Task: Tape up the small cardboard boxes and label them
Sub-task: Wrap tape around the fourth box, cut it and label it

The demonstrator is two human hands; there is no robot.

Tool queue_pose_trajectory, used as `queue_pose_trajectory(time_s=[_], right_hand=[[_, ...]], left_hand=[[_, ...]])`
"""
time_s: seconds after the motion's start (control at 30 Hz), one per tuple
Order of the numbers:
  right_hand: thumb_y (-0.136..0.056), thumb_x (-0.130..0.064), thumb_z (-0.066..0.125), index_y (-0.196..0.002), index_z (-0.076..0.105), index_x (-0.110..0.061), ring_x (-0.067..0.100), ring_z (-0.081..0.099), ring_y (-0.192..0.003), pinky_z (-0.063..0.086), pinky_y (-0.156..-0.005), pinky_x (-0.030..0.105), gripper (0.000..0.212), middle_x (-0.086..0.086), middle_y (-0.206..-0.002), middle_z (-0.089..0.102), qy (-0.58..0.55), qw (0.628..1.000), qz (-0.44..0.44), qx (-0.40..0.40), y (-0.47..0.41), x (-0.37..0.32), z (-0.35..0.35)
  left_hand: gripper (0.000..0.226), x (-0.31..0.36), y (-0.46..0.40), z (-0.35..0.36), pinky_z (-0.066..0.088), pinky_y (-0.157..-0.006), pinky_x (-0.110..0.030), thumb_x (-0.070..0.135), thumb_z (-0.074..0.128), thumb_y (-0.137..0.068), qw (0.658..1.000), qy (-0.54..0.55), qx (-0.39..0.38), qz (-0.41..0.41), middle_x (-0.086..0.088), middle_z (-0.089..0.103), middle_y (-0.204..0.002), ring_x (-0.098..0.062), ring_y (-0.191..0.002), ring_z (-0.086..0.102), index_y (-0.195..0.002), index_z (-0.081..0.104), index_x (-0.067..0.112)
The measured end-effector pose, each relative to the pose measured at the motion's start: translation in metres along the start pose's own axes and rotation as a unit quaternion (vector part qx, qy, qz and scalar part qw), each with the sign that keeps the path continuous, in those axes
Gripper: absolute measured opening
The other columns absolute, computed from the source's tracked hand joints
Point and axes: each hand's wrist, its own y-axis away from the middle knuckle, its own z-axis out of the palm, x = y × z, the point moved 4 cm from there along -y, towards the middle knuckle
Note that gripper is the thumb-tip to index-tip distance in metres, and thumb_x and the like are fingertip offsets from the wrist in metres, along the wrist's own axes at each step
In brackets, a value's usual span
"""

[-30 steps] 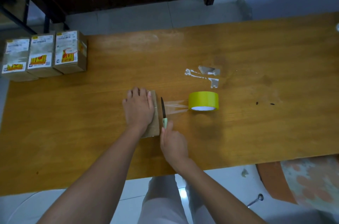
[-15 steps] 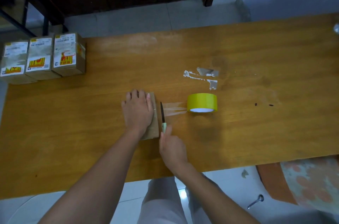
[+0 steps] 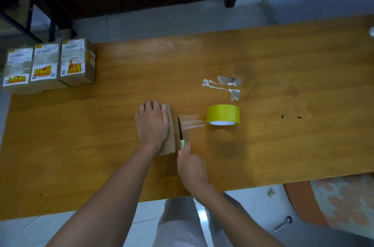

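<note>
A small brown cardboard box (image 3: 170,141) lies mid-table under my left hand (image 3: 152,123), which presses flat on its top. A strip of clear tape (image 3: 192,123) stretches from the box's right side to a yellow tape roll (image 3: 222,114) standing on the table. My right hand (image 3: 191,165) grips the pale green handle of a knife (image 3: 180,131); its dark blade points away from me and lies against the tape just right of the box.
Three labelled cardboard boxes (image 3: 48,64) stand in a row at the table's far left corner. Torn paper scraps (image 3: 224,84) are stuck to the wooden table (image 3: 283,145) behind the roll. A patterned stool (image 3: 340,202) and a metal spoon (image 3: 283,224) are on the floor at the right.
The knife in my right hand has slid slightly toward me along the tape. My left hand stays pressed on the box; the roll has not moved.
</note>
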Motion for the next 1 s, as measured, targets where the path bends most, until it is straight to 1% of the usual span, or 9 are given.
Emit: queue_pose_trajectory(time_s=[0.13, 0.37, 0.5, 0.6, 0.7, 0.77, 0.87, 0.93, 1.0], right_hand=[[-0.104, -0.033, 0.025, -0.134, 0.033, -0.009, 0.025, 0.068, -0.069, 0.039, -0.051, 0.03, 0.039, 0.008, -0.081, 0.07, 0.008, 1.0, 0.02, 0.007, -0.021, 0.001, -0.004], [-0.104, -0.033, 0.026, -0.131, 0.035, -0.01, 0.022, 0.066, -0.065, 0.025, -0.042, 0.025, 0.037, 0.005, -0.078, 0.068, -0.011, 1.0, 0.015, -0.015, -0.013, 0.002, -0.001], [-0.103, -0.031, 0.028, -0.12, 0.039, -0.01, 0.03, 0.067, -0.077, 0.032, -0.05, 0.03, 0.029, 0.011, -0.088, 0.07, -0.039, 0.997, 0.026, -0.058, -0.016, 0.003, 0.003], [-0.103, -0.035, 0.027, -0.121, 0.039, -0.015, 0.024, 0.067, -0.07, 0.038, -0.05, 0.029, 0.03, 0.006, -0.082, 0.069, -0.045, 0.998, 0.03, -0.041, 0.0, 0.006, 0.006], [-0.104, -0.037, 0.026, -0.123, 0.039, -0.017, 0.019, 0.063, -0.063, 0.028, -0.045, 0.025, 0.031, 0.003, -0.079, 0.068, -0.038, 0.998, 0.039, -0.01, 0.004, 0.004, -0.002], [-0.103, -0.038, 0.026, -0.124, 0.039, -0.018, 0.024, 0.063, -0.067, 0.03, -0.048, 0.029, 0.031, 0.006, -0.081, 0.068, -0.056, 0.998, 0.036, 0.001, 0.008, 0.003, -0.019], [-0.101, -0.041, 0.031, -0.117, 0.049, -0.017, 0.028, 0.062, -0.079, 0.039, -0.059, 0.035, 0.034, 0.007, -0.089, 0.067, -0.152, 0.985, 0.011, 0.083, 0.01, 0.014, -0.072], [-0.099, -0.044, 0.033, -0.104, 0.056, -0.021, 0.018, 0.058, -0.071, 0.037, -0.056, 0.031, 0.033, -0.002, -0.083, 0.063, -0.204, 0.961, 0.01, 0.188, 0.001, 0.041, -0.122], [-0.099, -0.042, 0.037, -0.097, 0.058, -0.023, 0.017, 0.055, -0.062, 0.03, -0.052, 0.03, 0.028, -0.005, -0.072, 0.058, -0.194, 0.944, 0.026, 0.267, -0.017, 0.088, -0.164]], left_hand=[[0.041, 0.001, -0.001, 0.001, 0.044, -0.077, -0.04, 0.034, 0.027, -0.103, 1.0, -0.006, 0.001, 0.0, -0.011, 0.059, -0.107, -0.028, -0.1, 0.051, -0.108, 0.059, 0.007], [0.04, 0.001, 0.0, 0.0, 0.043, -0.076, -0.04, 0.033, 0.029, -0.103, 1.0, -0.005, 0.008, 0.001, -0.013, 0.059, -0.106, -0.029, -0.098, 0.051, -0.106, 0.059, 0.007], [0.037, 0.0, 0.0, -0.001, 0.041, -0.076, -0.041, 0.031, 0.031, -0.103, 1.0, -0.002, 0.019, 0.009, -0.014, 0.059, -0.103, -0.03, -0.096, 0.051, -0.103, 0.059, 0.006], [0.038, 0.0, 0.0, 0.0, 0.039, -0.075, -0.038, 0.031, 0.031, -0.103, 1.0, 0.005, 0.027, 0.004, -0.012, 0.059, -0.101, -0.028, -0.094, 0.05, -0.102, 0.059, 0.006], [0.039, -0.001, 0.0, 0.001, 0.041, -0.075, -0.039, 0.032, 0.03, -0.103, 1.0, 0.006, 0.026, 0.001, -0.011, 0.059, -0.103, -0.027, -0.096, 0.051, -0.104, 0.059, 0.007], [0.038, -0.001, -0.001, 0.0, 0.043, -0.076, -0.039, 0.032, 0.031, -0.103, 1.0, 0.009, 0.02, 0.001, -0.011, 0.059, -0.103, -0.027, -0.097, 0.051, -0.104, 0.059, 0.007], [0.035, -0.002, -0.001, 0.001, 0.042, -0.074, -0.04, 0.031, 0.034, -0.102, 1.0, 0.019, 0.016, 0.006, -0.011, 0.058, -0.102, -0.028, -0.096, 0.05, -0.102, 0.059, 0.007], [0.034, -0.002, -0.001, 0.001, 0.041, -0.072, -0.04, 0.031, 0.035, -0.102, 1.0, 0.018, 0.02, 0.01, -0.011, 0.057, -0.101, -0.029, -0.096, 0.05, -0.101, 0.059, 0.007], [0.035, -0.002, -0.001, 0.0, 0.042, -0.071, -0.04, 0.032, 0.034, -0.103, 1.0, 0.017, 0.02, 0.011, -0.01, 0.057, -0.101, -0.029, -0.095, 0.051, -0.102, 0.058, 0.007]])
